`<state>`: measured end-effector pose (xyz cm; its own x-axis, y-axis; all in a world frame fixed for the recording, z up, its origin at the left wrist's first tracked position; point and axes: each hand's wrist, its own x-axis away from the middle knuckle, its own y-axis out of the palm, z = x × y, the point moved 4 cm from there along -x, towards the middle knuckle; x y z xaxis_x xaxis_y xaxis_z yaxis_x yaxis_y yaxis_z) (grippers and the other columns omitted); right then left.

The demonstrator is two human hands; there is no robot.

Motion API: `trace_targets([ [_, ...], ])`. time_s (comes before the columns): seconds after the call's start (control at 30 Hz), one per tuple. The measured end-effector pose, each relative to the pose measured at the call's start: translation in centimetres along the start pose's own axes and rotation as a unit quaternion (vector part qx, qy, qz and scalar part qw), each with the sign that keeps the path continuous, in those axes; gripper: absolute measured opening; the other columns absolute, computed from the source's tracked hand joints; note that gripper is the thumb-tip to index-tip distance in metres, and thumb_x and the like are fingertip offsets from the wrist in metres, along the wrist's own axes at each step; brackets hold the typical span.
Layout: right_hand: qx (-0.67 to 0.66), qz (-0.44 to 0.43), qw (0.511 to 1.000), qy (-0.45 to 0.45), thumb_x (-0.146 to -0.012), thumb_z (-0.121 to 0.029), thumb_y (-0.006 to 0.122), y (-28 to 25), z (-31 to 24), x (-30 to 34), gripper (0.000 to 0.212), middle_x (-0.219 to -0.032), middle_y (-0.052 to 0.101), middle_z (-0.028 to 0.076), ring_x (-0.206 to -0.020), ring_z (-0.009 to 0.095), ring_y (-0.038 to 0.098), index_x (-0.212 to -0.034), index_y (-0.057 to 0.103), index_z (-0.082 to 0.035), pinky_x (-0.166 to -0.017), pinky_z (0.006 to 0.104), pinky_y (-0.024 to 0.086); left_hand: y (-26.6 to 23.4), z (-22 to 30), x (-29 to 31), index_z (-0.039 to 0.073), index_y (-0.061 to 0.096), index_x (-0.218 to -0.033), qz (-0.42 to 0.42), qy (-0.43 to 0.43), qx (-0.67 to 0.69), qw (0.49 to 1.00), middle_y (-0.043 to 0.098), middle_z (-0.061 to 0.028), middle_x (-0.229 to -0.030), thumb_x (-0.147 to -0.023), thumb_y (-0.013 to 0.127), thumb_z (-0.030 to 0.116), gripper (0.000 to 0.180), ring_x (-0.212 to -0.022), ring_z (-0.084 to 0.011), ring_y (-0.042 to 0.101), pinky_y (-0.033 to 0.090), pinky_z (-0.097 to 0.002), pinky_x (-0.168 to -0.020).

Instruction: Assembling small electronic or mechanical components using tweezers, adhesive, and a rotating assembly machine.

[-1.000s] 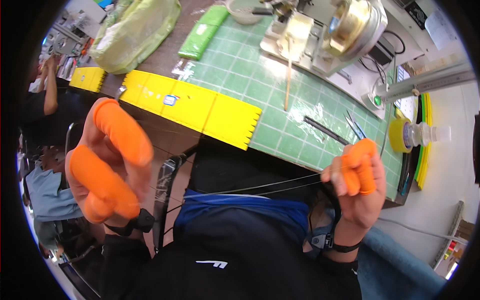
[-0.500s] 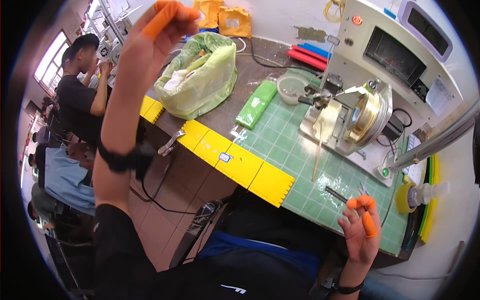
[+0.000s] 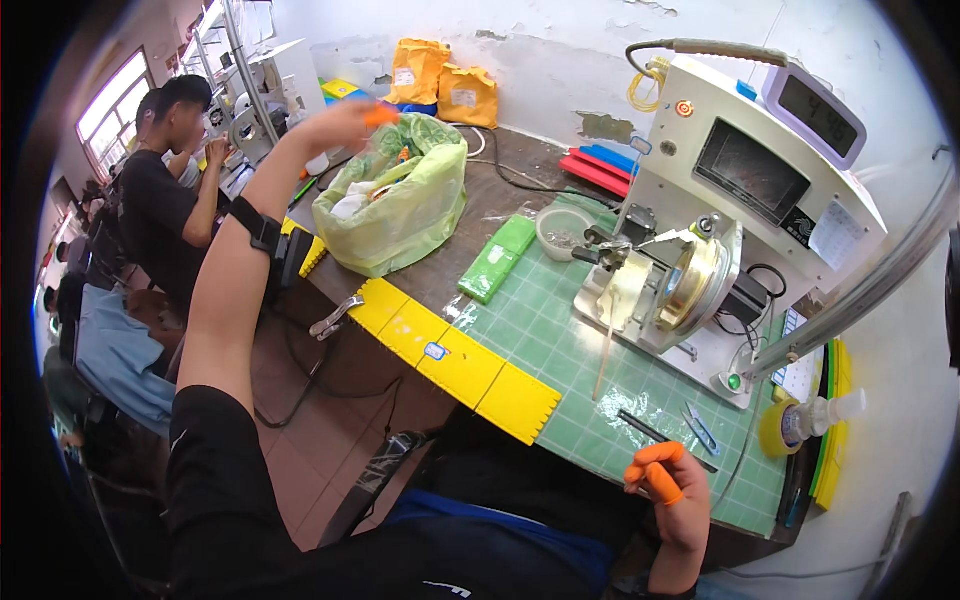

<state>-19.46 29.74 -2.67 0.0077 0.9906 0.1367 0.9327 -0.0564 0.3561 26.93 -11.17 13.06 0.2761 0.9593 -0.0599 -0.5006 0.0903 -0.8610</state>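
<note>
My left hand (image 3: 352,124) reaches out at the far left, just above the rim of a light green plastic bag (image 3: 390,235) filled with crumpled waste. An orange finger cot shows on it, but motion smears its fingers. At the near edge of the bench is my right hand (image 3: 685,510), with orange cots on thumb and forefinger. Its fingers are curled together, and anything between them is too small to make out. Beyond it, on the green gridded mat (image 3: 560,350), lie a dark thin rod (image 3: 640,424) and blue-handled thread snips (image 3: 702,432).
A machine (image 3: 690,290) with a round brass-coloured drum stands at the right. Near it are a clear bowl (image 3: 562,230), a green packet (image 3: 498,258) and a pump bottle (image 3: 800,425). A yellow toothed strip (image 3: 455,360) lines the front edge. Another person (image 3: 165,190) sits at the left.
My left hand has dropped from the top of the picture to the bag's rim. My right hand's fingers have curled closer together. The view has shifted slightly.
</note>
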Motion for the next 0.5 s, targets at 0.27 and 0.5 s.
trace_targets([
  [0.27, 0.124, -0.001, 0.992, 0.0, -0.098, -0.005, 0.061, -0.1, -0.7, -0.2, 0.017, -0.097, 0.071, 0.012, -0.087, 0.017, 0.067, -0.113, 0.065, 0.003, -0.08, 0.0291, 0.053, -4.5, 2.5, 2.6, 0.005, 0.07, -0.11, 0.054, -0.109, -0.194, 0.973, 0.065, -0.0093, -0.078, -0.101, 0.056, 0.044, 0.043, -0.048, -0.0171, 0.061, 0.049, -0.0322, -0.041],
  [0.5, 0.407, 0.036, 0.909, -0.088, -0.092, -0.005, 0.069, 0.3, -2.2, -0.5, 0.018, -0.095, 0.071, 0.012, -0.089, 0.019, 0.07, -0.109, 0.07, -0.001, -0.078, 0.0301, 0.053, -8.3, 5.2, 5.9, 0.002, 0.069, -0.11, 0.101, -0.044, -0.052, 0.993, 0.067, -0.0108, -0.075, -0.103, 0.052, 0.036, 0.039, -0.036, -0.0176, 0.057, 0.045, -0.03, -0.032],
])
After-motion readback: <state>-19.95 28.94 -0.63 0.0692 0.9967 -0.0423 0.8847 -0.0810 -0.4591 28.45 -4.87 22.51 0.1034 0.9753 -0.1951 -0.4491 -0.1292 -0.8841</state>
